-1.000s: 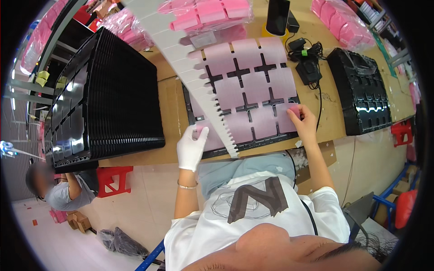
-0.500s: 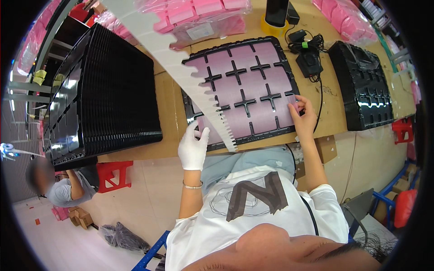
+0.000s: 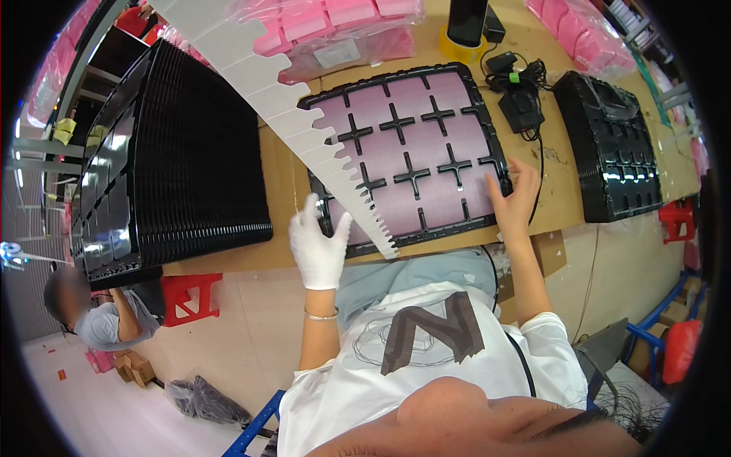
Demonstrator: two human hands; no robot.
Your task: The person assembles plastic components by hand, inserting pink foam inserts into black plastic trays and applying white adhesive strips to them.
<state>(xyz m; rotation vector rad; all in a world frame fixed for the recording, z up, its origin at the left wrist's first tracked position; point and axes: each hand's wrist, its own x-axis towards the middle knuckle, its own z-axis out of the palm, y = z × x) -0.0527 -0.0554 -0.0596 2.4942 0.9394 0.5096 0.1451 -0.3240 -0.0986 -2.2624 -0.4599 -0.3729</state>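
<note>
A shallow black plastic tray [image 3: 411,171] with raised cross-shaped dividers lies before me. Smooth pinkish translucent film [image 3: 435,199] covers its cells. At the tray's near left corner is my left hand [image 3: 318,247], in a white glove, its thumb and fingers spread on either side of the rim. My bare right hand [image 3: 518,196] is at the right rim, thumb over the film side and fingers beyond the edge, spread apart. A long pale strip with a jagged edge [image 3: 293,122] crosses the view and hides part of the tray's left side.
Left of the tray rises a tall stack of black trays [image 3: 198,160]; a smaller stack [image 3: 613,152] stands at the right. Behind are pink wrapped packs [image 3: 335,23], a yellow tape roll [image 3: 462,52] and a black adapter with cables [image 3: 521,107]. Another person [image 3: 114,316] is at far left.
Both hands have loosened from the film and their fingers have spread. My left hand has moved slightly left, and my right hand slightly outward. The film lies flatter at the right edge.
</note>
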